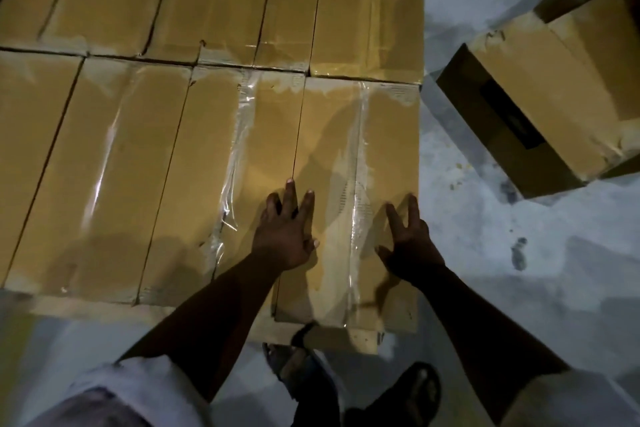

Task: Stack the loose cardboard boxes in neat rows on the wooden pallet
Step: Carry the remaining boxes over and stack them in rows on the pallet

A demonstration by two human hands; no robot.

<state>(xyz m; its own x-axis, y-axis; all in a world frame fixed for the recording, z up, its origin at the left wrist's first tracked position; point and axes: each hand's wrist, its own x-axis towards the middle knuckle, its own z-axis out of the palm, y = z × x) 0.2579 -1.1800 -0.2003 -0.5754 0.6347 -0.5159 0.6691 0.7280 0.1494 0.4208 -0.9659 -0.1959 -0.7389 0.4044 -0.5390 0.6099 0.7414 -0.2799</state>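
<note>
Feet (414, 392) stand at the pallet's (360, 340) near edge. Left hand (284, 236) and right hand (412, 239) press flat, fingers spread, on the box (346, 149) at its near right corner. Stiff, probably hefty, tape slick: grip under the short ends, not the top.

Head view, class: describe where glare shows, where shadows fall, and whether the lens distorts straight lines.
Head view: glare streaks along the clear tape on the stacked boxes; both the left hand and right hand throw soft shadows up the box they rest on; box seams fan outward, wide-angle distortion; the bottom edge, by the feet, is dim and murky.
</note>
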